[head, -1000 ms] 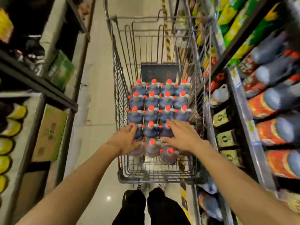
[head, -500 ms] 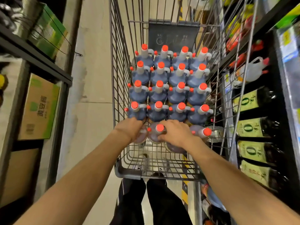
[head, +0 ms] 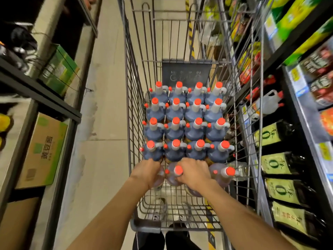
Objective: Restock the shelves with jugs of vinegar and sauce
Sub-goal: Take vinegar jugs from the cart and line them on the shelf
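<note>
A cart (head: 137, 105) is standing at the frame's center, in an aisle between shelves (head: 41, 98) at left and right. Jugs (head: 185, 123) are sitting in rows inside it, mid-frame. Below them, the left hand (head: 146, 173) and right hand (head: 194, 173) are resting on the nearest jugs. Boxes (head: 42, 152) are sitting at lower left, bottles (head: 281, 163) lying at lower right.

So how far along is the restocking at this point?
Early. Done: little shows; one white jug sits on the right shelf. In hand: the left hand and right hand each grip a jug in the nearest row. Left: four full rows of red-capped jugs fill the cart.
</note>
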